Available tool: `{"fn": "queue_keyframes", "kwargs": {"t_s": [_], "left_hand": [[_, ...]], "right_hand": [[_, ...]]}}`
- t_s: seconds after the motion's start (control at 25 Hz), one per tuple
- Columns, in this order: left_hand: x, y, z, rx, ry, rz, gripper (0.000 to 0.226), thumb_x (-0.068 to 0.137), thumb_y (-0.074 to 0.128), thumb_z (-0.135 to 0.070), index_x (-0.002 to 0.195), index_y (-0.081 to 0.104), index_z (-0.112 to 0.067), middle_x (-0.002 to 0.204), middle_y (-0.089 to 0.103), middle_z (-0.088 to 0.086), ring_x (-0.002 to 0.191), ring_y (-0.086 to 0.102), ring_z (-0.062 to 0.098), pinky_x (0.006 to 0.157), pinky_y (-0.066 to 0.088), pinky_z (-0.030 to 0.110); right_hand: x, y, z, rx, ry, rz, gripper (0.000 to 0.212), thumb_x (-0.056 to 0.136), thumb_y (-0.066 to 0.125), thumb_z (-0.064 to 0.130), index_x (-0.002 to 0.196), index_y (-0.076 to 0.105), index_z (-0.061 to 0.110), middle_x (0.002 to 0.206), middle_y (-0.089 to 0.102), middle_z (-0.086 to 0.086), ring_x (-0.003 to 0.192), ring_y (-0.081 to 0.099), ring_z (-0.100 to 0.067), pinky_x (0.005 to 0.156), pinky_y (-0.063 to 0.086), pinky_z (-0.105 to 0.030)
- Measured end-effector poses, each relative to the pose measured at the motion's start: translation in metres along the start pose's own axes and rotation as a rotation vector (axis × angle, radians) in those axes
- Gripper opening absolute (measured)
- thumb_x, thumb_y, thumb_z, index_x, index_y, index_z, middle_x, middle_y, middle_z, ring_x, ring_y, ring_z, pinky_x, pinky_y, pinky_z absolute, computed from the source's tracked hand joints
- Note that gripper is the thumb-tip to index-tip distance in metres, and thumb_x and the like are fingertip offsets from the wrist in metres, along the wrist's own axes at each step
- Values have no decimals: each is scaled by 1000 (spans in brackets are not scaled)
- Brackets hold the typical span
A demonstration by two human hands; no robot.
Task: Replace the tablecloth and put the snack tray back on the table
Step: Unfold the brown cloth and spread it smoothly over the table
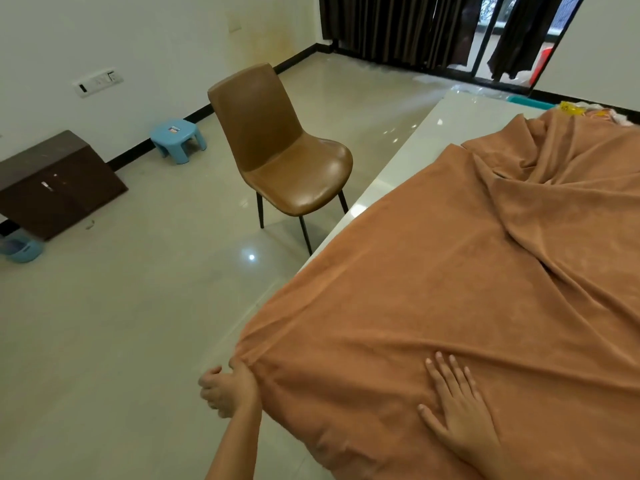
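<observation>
An orange-brown tablecloth (433, 271) lies over most of a glossy white table (446, 123), smooth near me and bunched in folds at the far right. My left hand (225, 389) grips the cloth's near left corner at the table edge. My right hand (457, 403) rests flat on the cloth with fingers straight. At the table's far end, behind the folds, yellow and pale items (575, 110) show partly; the cloth hides the rest.
A brown leather chair (277, 150) stands beside the table's left edge. Against the left wall are a dark wooden box (55, 185), a blue plastic stool (178, 135) and a blue basin (20, 249). Dark curtains (398, 29) hang at the back.
</observation>
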State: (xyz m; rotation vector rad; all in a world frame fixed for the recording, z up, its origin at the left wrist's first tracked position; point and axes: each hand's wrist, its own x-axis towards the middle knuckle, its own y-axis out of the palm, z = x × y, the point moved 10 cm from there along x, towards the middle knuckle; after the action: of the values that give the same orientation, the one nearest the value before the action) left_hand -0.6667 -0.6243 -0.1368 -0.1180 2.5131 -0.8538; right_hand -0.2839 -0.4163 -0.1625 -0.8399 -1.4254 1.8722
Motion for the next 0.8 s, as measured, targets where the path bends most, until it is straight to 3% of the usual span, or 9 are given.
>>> {"fn": "queue_keyframes", "kwargs": {"t_s": [0.08, 0.16, 0.24, 0.32, 0.44, 0.56, 0.68, 0.8], "left_hand": [[2, -2, -22, 195, 305, -32, 45, 84, 63, -19, 124, 45, -6, 132, 42, 25, 120, 40, 46, 98, 35, 57], [-22, 32, -55, 350, 730, 137, 50, 87, 61, -20, 133, 44, -9, 141, 39, 21, 131, 35, 42, 105, 31, 55], [-51, 79, -70, 657, 1075, 352, 57, 94, 52, -33, 146, 35, -17, 155, 27, 12, 143, 22, 31, 114, 22, 44], [-59, 115, -64, 907, 1220, 515, 60, 97, 38, -46, 151, 17, -30, 161, 9, 3, 148, 9, 23, 119, 12, 38], [-37, 122, -53, 1063, 1183, 523, 61, 94, 22, -61, 150, 7, -41, 161, 2, -4, 147, 8, 21, 115, 16, 40], [7, 92, -45, 1074, 1039, 444, 72, 83, 11, -75, 149, 7, -46, 155, 27, 2, 133, 37, 28, 102, 33, 42], [56, 74, -33, 854, 599, 554, 99, 73, 40, -81, 149, 18, -22, 132, 54, 15, 120, 52, 36, 100, 39, 47], [72, 86, -39, 602, 345, 704, 104, 70, 60, -72, 145, 30, -7, 139, 49, 20, 126, 47, 38, 102, 40, 47]], "right_hand": [[2, -3, 3, 39, 103, -28, 81, 84, 33, 68, 134, 54, 8, 143, 47, -16, 139, 24, -24, 116, 7, -37], [16, -9, 14, 119, 192, -82, 87, 89, 17, 70, 123, 61, 3, 131, 55, -23, 134, 29, -29, 116, 4, -35], [39, -16, 38, 153, 205, -131, 84, 91, 18, 67, 128, 55, 2, 136, 50, -24, 136, 27, -32, 117, 4, -36], [64, -14, 65, 122, 181, -115, 83, 87, 27, 68, 145, 38, 10, 152, 31, -20, 144, 19, -33, 118, 2, -41], [83, 9, 98, 48, 155, 22, 93, 77, 32, 77, 151, 16, 24, 159, 7, -10, 147, 0, -30, 116, -7, -51], [79, 34, 137, 58, 86, 155, 98, 74, 37, 81, 150, 25, 22, 157, 19, -14, 145, 7, -36, 112, 6, -59], [75, 42, 165, 55, 50, 146, 100, 72, 38, 84, 150, 27, 23, 156, 25, -15, 144, 12, -36, 108, 14, -59], [79, 41, 173, 58, 79, 154, 102, 68, 40, 86, 149, 29, 26, 155, 27, -12, 144, 12, -33, 108, 15, -57]]}}
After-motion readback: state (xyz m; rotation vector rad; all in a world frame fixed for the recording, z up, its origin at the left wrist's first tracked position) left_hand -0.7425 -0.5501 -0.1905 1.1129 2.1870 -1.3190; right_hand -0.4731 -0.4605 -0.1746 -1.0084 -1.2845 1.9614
